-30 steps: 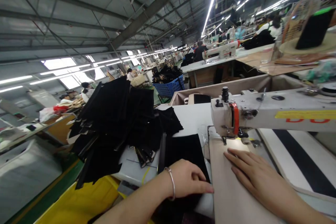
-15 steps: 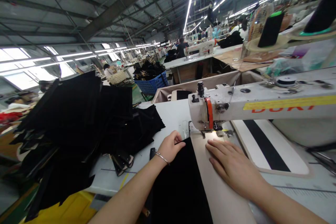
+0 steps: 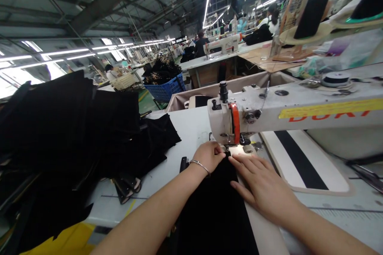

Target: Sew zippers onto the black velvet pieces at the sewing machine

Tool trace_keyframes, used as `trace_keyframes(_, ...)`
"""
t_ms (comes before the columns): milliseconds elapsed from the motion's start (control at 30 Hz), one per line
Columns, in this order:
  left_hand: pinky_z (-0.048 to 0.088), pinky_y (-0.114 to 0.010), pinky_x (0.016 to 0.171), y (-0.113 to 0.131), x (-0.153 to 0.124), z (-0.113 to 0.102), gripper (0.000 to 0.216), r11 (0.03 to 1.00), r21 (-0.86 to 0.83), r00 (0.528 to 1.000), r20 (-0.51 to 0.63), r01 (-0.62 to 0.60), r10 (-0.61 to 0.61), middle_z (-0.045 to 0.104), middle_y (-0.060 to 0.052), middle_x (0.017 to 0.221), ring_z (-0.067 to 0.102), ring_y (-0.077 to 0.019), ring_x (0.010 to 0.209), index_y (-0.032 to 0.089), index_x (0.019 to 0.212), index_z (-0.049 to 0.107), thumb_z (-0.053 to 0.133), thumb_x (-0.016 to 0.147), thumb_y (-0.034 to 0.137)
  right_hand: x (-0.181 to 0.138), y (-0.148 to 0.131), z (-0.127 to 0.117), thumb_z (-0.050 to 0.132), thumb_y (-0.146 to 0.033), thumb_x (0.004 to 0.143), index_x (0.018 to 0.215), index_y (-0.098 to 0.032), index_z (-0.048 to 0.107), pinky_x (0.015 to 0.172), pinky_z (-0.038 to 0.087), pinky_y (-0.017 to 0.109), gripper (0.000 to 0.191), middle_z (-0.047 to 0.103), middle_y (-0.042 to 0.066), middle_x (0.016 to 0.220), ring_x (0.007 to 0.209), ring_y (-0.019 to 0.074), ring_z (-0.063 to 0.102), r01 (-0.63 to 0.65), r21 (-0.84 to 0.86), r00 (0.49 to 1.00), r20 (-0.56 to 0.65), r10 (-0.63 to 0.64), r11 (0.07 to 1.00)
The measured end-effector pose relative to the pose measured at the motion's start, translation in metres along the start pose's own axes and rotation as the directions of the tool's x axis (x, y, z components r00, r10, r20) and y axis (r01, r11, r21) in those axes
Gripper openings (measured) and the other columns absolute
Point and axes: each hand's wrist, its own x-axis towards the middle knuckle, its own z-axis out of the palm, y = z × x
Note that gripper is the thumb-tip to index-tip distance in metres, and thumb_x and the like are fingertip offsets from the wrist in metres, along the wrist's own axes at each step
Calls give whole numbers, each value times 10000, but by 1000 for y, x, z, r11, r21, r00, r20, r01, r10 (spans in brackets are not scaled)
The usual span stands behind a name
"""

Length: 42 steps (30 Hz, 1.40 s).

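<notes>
A long black fabric panel (image 3: 218, 207) lies over a cream fabric piece (image 3: 261, 227) on the sewing table, its far end under the presser foot of the white sewing machine (image 3: 223, 121). My left hand (image 3: 208, 157), a bracelet at its wrist, pinches the black panel's far edge close beside the needle area. Flat on the right side of the layers rests my right hand (image 3: 254, 183), fingers stretched out, fingertips by the panel's edge just in front of the foot. The needle itself is hard to make out.
A tall heap of black fabric pieces (image 3: 60, 127) covers the table's left side. Right of the machine head lies a cream panel with a black stripe (image 3: 302, 159). Behind are a blue basket (image 3: 167, 87) of black pieces and a black thread cone (image 3: 312, 16).
My left hand has moved right and forward, bringing the black panel's end under the presser foot. My right hand stays flat nearly in place. The view has shifted slightly.
</notes>
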Motion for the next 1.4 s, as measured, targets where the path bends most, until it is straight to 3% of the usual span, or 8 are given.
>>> trace_keyframes(367, 448, -257, 645, 0, 1, 4, 107, 999, 36, 999, -47, 9, -8, 683, -28, 762, 622, -173, 718, 179, 767, 672, 631, 790, 275, 2, 0, 0, 418, -527, 913, 1437, -226, 361, 1003, 354, 475, 607, 494, 96, 1368, 1222, 277, 453, -13, -29, 999, 32, 14, 1000)
trace_keyframes(633, 483, -284, 661, 0, 3, 6, 103, 998, 69, 997, -73, -4, 9, 673, -35, 754, 626, -188, 714, 173, 773, 664, 613, 808, 255, 1, -3, -1, 442, -517, 907, 1389, -241, 427, 1021, 342, 470, 556, 515, 84, 1337, 1219, 267, 457, -7, -5, 1000, 17, 7, 1000)
trace_keyframes(733, 506, -317, 733, 3, -3, 4, 82, 996, 88, 996, -84, -29, 36, 671, -54, 820, 629, -204, 787, 168, 803, 655, 608, 821, 234, 0, -3, -2, 436, -511, 911, 1395, -244, 418, 1013, 347, 472, 552, 521, 80, 1325, 1209, 267, 462, -18, -6, 999, 34, 18, 1000)
trace_keyframes(833, 473, -379, 928, 4, -20, 1, 91, 974, 117, 979, -51, -192, 199, 661, -75, 1019, 595, -231, 1017, 175, 916, 649, 590, 849, 193, 0, -1, -1, 441, -510, 910, 1372, -234, 444, 1020, 345, 464, 539, 514, 80, 1332, 1220, 262, 448, -13, -2, 999, 39, 13, 1000)
trace_keyframes(967, 404, -425, 1068, -3, -40, 1, 237, 872, 136, 882, 22, -470, 472, 591, -95, 1249, 523, -225, 1196, 168, 1133, 593, 528, 905, 174, 0, 1, 1, 459, -489, 907, 1332, -227, 488, 1032, 340, 455, 500, 518, 80, 1320, 1217, 256, 447, -3, 1, 1000, 19, 3, 1000)
trace_keyframes(1400, 335, -448, 1143, -14, -33, 5, 296, 866, 101, 871, 12, -490, 491, 550, -98, 1333, 466, -204, 1290, 147, 1185, 568, 520, 896, 105, 3, 0, -3, 444, -491, 913, 1340, -241, 489, 1008, 395, 468, 496, 531, 73, 1301, 1200, 260, 469, -41, -42, 999, 29, 42, 998)
